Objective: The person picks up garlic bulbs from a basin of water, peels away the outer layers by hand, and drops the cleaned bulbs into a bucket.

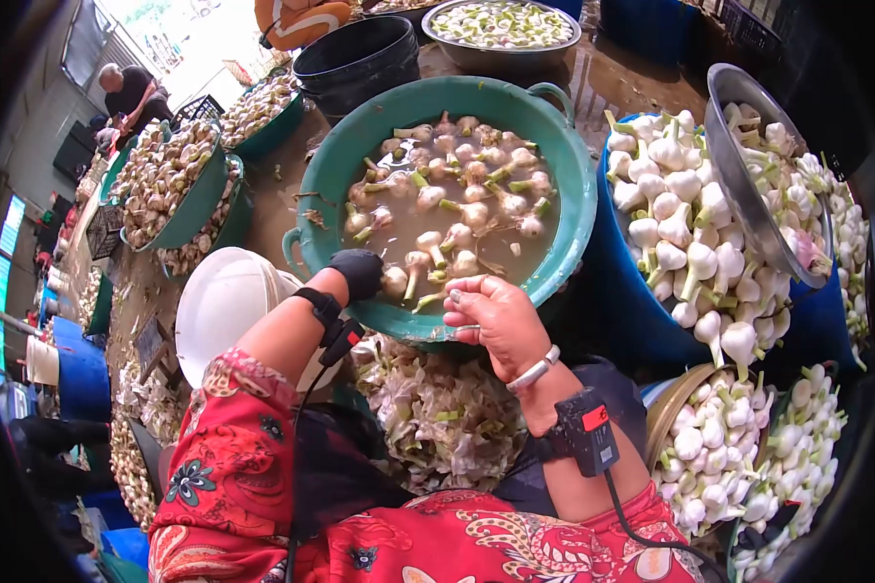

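A large green basin of murky water stands in front of me, with many garlic bulbs with cut green stems floating in it. My left hand, in a dark glove, is closed at the basin's near left edge. A wet garlic bulb sits at its fingertips, which are mostly hidden. My bare right hand is over the near rim, thumb and fingers pinched together. Whatever it may hold is too small to make out. Below the rim, between my knees, lies a heap of garlic skins.
To the right stand a blue tub of clean white garlic, a metal basin tilted on it, and more garlic containers. A white bucket is at my left. Behind are a black tub, a metal bowl and other people.
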Available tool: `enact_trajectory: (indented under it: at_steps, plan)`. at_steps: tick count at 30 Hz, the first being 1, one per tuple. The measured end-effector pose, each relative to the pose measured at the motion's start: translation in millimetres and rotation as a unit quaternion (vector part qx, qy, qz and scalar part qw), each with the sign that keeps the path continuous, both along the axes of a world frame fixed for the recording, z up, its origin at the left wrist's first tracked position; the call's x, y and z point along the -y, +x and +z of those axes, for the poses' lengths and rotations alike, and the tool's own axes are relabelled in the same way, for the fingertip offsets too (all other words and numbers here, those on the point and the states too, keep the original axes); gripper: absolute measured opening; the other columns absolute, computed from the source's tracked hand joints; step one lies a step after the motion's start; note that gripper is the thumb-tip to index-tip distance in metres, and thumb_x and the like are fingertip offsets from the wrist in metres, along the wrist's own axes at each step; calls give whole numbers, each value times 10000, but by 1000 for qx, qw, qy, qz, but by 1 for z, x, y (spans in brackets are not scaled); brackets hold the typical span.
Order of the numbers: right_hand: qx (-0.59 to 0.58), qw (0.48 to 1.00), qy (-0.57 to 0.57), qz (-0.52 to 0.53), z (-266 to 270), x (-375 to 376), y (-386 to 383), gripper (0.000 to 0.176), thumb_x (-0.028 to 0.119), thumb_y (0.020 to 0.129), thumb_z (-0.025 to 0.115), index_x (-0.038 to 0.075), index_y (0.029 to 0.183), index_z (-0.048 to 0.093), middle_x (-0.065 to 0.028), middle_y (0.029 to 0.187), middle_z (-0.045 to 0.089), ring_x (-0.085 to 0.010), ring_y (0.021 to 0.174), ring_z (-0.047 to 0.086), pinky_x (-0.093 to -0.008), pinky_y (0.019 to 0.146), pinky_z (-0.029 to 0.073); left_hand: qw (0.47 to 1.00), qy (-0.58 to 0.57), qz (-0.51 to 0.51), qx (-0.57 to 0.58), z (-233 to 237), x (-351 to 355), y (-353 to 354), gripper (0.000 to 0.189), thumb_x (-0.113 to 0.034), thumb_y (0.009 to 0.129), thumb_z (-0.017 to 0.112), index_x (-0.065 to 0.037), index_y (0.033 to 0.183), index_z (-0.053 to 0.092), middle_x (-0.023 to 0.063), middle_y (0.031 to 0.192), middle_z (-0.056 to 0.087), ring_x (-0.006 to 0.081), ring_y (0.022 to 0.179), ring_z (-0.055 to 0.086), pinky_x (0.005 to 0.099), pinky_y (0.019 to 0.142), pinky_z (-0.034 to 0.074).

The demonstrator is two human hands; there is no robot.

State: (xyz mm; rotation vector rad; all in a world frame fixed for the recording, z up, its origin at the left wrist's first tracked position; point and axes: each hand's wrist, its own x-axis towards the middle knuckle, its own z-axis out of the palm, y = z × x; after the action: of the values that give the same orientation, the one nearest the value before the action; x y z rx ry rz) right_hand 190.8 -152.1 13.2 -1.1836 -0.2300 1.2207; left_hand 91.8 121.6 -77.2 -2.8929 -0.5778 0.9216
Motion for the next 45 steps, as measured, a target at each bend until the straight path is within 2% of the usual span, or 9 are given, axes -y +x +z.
enact_trajectory:
  at_steps: [4, 7, 10, 15, 27, 30, 32, 36, 45]
  plan:
    - [76, 997, -19, -12, 1, -3, -12, 381, 33, 803, 620, 59, 1180, 564, -60, 1103, 594, -121, 937, 587, -281, 766, 497, 961, -121, -10, 249, 79, 47, -33, 212, -178, 805, 622, -52, 958, 699, 126, 866, 688, 285, 797, 664, 364, 744, 521]
    - [313, 937, 152, -35, -15, -12, -29, 562, -60, 755, 637, 64, 1287, 505, -60, 1176, 573, -123, 1037, 572, -272, 869, 485, 713, -515, 310, 361, 123, 108, -58, 263, -165, 875, 607, 9, 1068, 645, 74, 860, 673, 184, 808, 651, 293, 739, 515]
    - [118, 972, 200, 38, -3, 1, -33, 560, -70, 764, 635, 53, 1294, 498, -49, 1123, 598, -108, 972, 594, -241, 847, 485, 515, -660, 347, 422, 139, 150, -71, 337, -187, 901, 592, 4, 1178, 579, 63, 955, 650, 143, 842, 625, 273, 761, 509]
    - [57, 977, 201, 42, 4, 6, -40, 495, -17, 803, 667, -6, 1268, 498, -67, 1021, 631, -117, 891, 609, -259, 815, 516, 463, -668, 330, 480, 125, 159, -79, 321, -215, 923, 560, -6, 1167, 582, 58, 924, 638, 143, 819, 622, 289, 749, 529]
    - [-68, 980, 188, 16, -18, -10, -47, 393, 101, 921, 569, 3, 1283, 450, -58, 1040, 615, -119, 860, 620, -253, 730, 541, 443, -660, 358, 490, 113, 154, -82, 331, -174, 903, 573, 38, 1157, 561, 93, 935, 639, 186, 809, 643, 310, 748, 529]
    - [-12, 981, 194, 16, -15, -11, -51, 413, 130, 921, 579, 5, 1291, 445, -56, 1038, 613, -119, 852, 615, -248, 730, 528, 638, -489, 166, 571, 111, 151, -86, 322, -143, 888, 582, 41, 1152, 565, 89, 924, 640, 182, 810, 643, 303, 726, 530]
    - [40, 981, 189, 19, -16, -12, -55, 423, 149, 922, 585, 6, 1294, 443, -55, 1040, 612, -121, 842, 613, -244, 722, 520, 418, -678, 360, 486, 120, 156, -85, 322, -145, 904, 562, 38, 1169, 557, 102, 982, 647, 190, 843, 650, 329, 779, 537]
    - [9, 985, 170, -2, -26, -15, -66, 387, 231, 949, 546, 3, 1253, 476, -50, 933, 605, -118, 751, 589, -225, 613, 473, 424, -666, 402, 464, 99, 149, -88, 268, -106, 885, 581, 27, 1117, 595, 92, 963, 652, 185, 834, 648, 310, 741, 534]
    - [-252, 943, 86, 200, -18, -7, -45, 310, 353, 977, 420, 65, 1054, 507, -140, 776, 605, -191, 547, 560, -246, 377, 379, 744, -301, 129, 582, 89, 151, -94, 258, 1, 746, 612, -72, 987, 668, 114, 832, 643, 261, 821, 626, 339, 748, 494]
